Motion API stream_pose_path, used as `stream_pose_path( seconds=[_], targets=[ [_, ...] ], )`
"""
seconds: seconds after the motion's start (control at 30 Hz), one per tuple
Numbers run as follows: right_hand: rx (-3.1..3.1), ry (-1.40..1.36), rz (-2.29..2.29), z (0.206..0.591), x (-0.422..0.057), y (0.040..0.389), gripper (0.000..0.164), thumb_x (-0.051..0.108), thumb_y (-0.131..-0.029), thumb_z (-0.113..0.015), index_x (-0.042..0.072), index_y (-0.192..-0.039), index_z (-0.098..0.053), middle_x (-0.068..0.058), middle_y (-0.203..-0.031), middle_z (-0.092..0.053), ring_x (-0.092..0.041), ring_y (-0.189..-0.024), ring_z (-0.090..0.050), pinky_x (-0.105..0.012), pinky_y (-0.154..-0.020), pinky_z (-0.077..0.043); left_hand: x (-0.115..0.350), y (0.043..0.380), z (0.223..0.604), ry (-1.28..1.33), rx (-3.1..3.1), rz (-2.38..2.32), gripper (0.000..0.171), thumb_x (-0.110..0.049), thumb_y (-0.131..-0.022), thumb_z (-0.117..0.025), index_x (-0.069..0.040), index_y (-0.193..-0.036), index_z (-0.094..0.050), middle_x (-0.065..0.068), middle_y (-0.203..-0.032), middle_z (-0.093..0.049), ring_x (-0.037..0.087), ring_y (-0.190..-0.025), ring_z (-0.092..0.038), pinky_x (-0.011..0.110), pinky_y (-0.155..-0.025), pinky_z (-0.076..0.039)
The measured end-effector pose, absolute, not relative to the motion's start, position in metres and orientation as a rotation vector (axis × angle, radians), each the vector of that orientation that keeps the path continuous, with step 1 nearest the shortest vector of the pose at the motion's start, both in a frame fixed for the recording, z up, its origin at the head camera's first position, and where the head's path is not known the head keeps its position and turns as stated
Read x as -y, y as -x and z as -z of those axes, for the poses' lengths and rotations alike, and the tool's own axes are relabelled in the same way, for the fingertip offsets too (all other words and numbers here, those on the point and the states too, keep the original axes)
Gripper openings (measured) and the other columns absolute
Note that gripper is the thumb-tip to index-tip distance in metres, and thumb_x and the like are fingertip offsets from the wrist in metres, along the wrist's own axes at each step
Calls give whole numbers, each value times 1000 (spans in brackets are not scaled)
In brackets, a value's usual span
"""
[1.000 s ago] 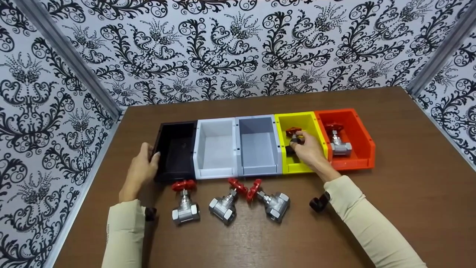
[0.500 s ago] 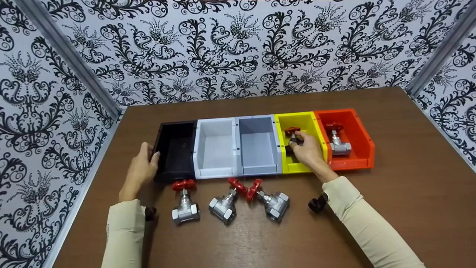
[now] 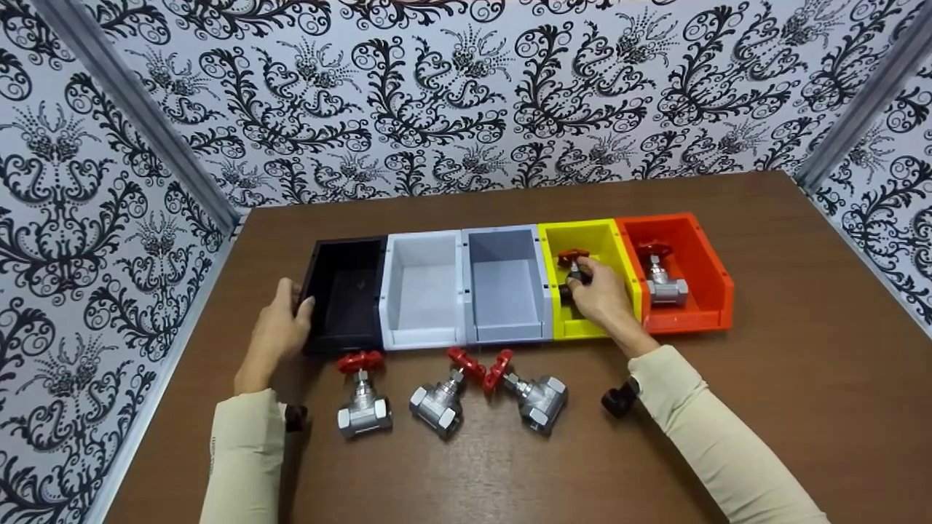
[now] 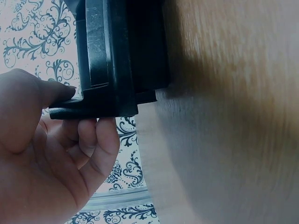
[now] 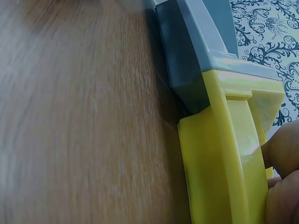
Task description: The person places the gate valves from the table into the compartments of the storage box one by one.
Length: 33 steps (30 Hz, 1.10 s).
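Note:
My left hand (image 3: pixel 275 327) pinches the left rim of the black bin (image 3: pixel 348 306); in the left wrist view the thumb lies on one side of the black bin's edge (image 4: pixel 100 100) and the fingers on the other. Inside the yellow bin (image 3: pixel 582 233), my right hand (image 3: pixel 603 295) grips a valve (image 3: pixel 574 256) with a red handwheel and a dark body, partly hidden by the fingers. The right wrist view shows the yellow bin's front (image 5: pixel 243 154) and part of the right hand (image 5: pixel 285 163), but no valve.
Between the black and yellow bins stand a white bin (image 3: pixel 426 291) and a grey bin (image 3: pixel 507 291). A silver valve (image 3: pixel 664 287) lies in the orange-red bin (image 3: pixel 710 276). Three silver valves with red handwheels lie in front: left (image 3: pixel 362 407), middle (image 3: pixel 438 406), right (image 3: pixel 540 402).
My right forearm has shifted slightly left, with the right hand still at the valve in the yellow bin. The left hand has stayed at the black bin.

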State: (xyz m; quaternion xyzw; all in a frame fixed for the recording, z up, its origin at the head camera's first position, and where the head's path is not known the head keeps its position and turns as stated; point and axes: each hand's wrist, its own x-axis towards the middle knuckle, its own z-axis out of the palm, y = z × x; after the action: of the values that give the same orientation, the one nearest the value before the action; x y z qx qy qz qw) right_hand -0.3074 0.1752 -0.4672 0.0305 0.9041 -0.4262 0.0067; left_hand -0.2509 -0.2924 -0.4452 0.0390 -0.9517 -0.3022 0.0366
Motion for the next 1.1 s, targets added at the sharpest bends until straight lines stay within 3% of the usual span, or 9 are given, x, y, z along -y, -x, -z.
stream_pose_path(
  seconds=[0.53,1.1],
  targets=[
    [-2802,-115,1345,463,-176,306,53,7,-98,-54,0,-148,-40,-26,-144,-47,-38,-134,-43,-49,-114,-31,292,251,446,-134,2912,950,32,-25,-105,-43,-3,-128,-38,31,-116,-60,50,-105,-58,61,-86,-42],
    [-2822,-91,1371,461,-175,302,46,11,-97,-56,-2,-140,-49,-26,-142,-50,-36,-127,-49,-48,-108,-39,292,251,448,-131,2909,969,33,-26,-106,-43,-3,-128,-38,29,-117,-60,48,-107,-57,60,-87,-42]
  ],
)
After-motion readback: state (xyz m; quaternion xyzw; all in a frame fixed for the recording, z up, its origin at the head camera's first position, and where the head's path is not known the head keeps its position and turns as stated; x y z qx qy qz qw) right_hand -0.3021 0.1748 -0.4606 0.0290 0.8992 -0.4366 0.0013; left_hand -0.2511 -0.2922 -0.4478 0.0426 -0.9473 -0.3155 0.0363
